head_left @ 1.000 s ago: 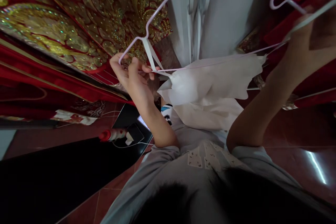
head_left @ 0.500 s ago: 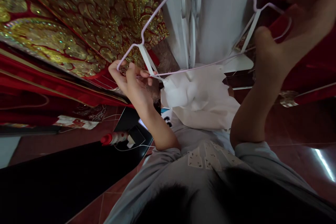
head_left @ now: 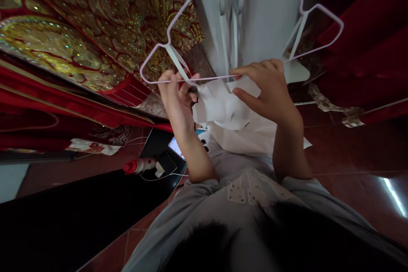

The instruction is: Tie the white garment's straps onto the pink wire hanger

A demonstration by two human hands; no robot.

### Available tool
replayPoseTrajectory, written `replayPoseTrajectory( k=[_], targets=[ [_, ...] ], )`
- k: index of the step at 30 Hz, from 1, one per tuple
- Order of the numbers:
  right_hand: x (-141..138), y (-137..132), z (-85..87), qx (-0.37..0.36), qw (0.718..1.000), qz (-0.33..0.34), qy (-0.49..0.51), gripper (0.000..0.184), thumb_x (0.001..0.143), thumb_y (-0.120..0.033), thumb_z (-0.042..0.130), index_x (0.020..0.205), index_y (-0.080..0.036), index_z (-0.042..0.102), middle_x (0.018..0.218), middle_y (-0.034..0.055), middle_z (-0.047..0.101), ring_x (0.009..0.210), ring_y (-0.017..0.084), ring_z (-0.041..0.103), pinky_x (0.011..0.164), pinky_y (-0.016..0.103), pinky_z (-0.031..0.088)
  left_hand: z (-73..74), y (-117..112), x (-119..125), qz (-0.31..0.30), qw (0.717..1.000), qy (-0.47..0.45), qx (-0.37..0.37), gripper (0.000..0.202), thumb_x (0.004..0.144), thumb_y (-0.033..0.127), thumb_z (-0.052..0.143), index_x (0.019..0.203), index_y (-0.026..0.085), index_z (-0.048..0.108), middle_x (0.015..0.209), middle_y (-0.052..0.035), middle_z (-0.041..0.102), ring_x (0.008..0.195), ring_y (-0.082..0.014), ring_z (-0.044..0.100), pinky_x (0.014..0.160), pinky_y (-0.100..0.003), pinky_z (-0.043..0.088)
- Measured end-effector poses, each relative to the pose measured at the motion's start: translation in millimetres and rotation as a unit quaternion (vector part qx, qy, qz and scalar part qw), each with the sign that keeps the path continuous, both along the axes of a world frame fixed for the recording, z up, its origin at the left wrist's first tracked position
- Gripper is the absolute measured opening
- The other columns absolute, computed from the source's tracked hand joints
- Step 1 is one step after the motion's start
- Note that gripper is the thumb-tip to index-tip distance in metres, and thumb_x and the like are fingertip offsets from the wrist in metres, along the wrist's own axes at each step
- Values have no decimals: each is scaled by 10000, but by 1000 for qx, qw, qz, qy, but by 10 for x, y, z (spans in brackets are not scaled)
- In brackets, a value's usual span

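Note:
A pale pink clothes hanger (head_left: 188,1) hangs in front of me, its lower bar running across. From its two notches hang the straps of a white strappy garment with padded cups (head_left: 215,108), which drapes down toward my lap. My left hand (head_left: 178,102) is curled round the lower bar beside the left strap (head_left: 176,61). With thumb and fingers apart, my right hand (head_left: 266,87) is at the middle of the bar, over the garment's upper edge; its fingertips reach the bar. The right strap (head_left: 298,36) sits in the other notch.
Red garments with gold sequins (head_left: 134,21) hang close on the left, and dark red cloth (head_left: 360,42) on the right. White metal posts (head_left: 234,21) stand ahead. On a black bench (head_left: 79,216) lie a phone (head_left: 176,148) and a red-capped bottle (head_left: 138,165).
My right hand has come in from the hanger's far right end to the middle of the lower bar. My left hand has shifted slightly right along the bar, off the left corner.

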State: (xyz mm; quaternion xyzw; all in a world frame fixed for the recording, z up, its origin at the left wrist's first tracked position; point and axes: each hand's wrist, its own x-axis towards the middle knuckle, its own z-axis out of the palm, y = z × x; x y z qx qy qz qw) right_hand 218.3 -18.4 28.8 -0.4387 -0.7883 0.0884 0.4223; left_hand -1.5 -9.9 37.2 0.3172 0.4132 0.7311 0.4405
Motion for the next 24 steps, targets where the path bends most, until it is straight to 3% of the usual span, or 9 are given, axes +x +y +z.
replayPoseTrajectory(
  k=[3,6,8,10,13,15,19,22,24],
  targets=[
    [11,-10,21,1,1000,-1,0,308,988,-397,683,1287,-349,735,1168,34,792,1079,291,680,1036,523,461,-78,-96,-76,-80,987,138,4,250,949,480,768,940,237,709,1063,-103,777,1004,-261,731,586,-290,456],
    [54,6,28,23,1000,-7,20,259,995,-389,675,1234,-343,762,1097,20,802,1006,274,687,1010,537,462,-48,-253,-203,-136,966,220,21,388,973,587,732,915,212,813,1048,-128,804,987,-268,728,693,-332,545],
    [97,21,30,28,999,-7,26,241,992,-377,678,1214,-353,768,1054,10,805,957,267,676,1013,563,458,27,-366,-291,-169,951,256,34,410,1015,568,688,948,198,850,1030,-136,810,964,-254,737,663,-306,537],
    [135,23,38,19,999,-7,29,263,985,-371,688,1239,-388,753,1051,8,807,949,271,662,1044,596,448,120,-456,-355,-173,946,270,41,442,1010,575,690,929,176,863,927,-143,800,805,-222,718,536,-267,461],
    [154,-11,69,7,999,-14,33,295,981,-376,689,1272,-396,731,1086,14,808,970,285,665,1068,631,449,253,-508,-374,-82,980,168,62,476,974,590,707,779,165,800,778,-118,732,664,-179,667,410,-218,253],
    [144,-48,91,-5,1000,-16,25,259,1006,-376,648,1250,-396,731,1118,15,809,1004,290,679,1074,631,458,322,-493,-345,-10,994,76,79,446,972,579,689,790,179,764,864,-108,728,809,-192,724,408,-199,210],
    [128,-93,92,8,1000,0,25,209,1018,-397,637,1196,-385,747,1146,8,819,1028,275,709,1040,589,491,354,-419,-296,104,985,32,134,318,1002,516,612,1077,266,794,1395,-43,707,1346,-219,641,566,-175,432],
    [127,-81,60,33,999,18,39,210,1006,-387,665,1187,-337,758,1160,8,830,1023,253,734,1001,534,497,266,-350,-381,209,965,61,143,320,1003,464,580,1187,283,771,1533,-8,640,1458,-200,559,827,-222,534],
    [115,-69,39,40,997,34,48,216,1006,-368,666,1197,-324,756,1160,4,832,1028,244,746,991,511,488,178,-291,-488,232,962,98,109,334,973,413,613,1232,257,755,1551,-38,625,1451,-200,555,882,-241,516]
  ],
)
